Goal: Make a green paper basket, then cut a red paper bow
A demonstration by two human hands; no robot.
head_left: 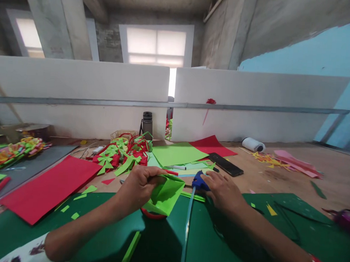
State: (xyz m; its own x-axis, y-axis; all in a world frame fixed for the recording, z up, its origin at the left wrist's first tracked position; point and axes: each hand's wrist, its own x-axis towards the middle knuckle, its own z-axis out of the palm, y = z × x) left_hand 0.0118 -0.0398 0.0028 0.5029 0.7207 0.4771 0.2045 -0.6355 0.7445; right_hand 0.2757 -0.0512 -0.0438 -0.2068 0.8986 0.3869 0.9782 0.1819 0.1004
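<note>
My left hand (142, 184) pinches a folded piece of bright green paper (167, 195), shaped like a small open pocket, above the green mat. To its right, my right hand (223, 188) is closed over a blue hot glue gun (200, 181). A long clear glue stick (187, 230) runs from the back of the gun toward the near edge. Beneath the green paper shows a red curved handle (153, 214), mostly hidden. A narrow green paper strip (193, 196) lies between the hands on the mat.
Red card (51, 188) lies at left. Behind my hands are finished green and red paper pieces (123, 153), a green sheet (176, 154), a black phone (225, 164) and a dark bottle (147, 125). A white roll (253, 145) rests at back right, before white panels (254, 88).
</note>
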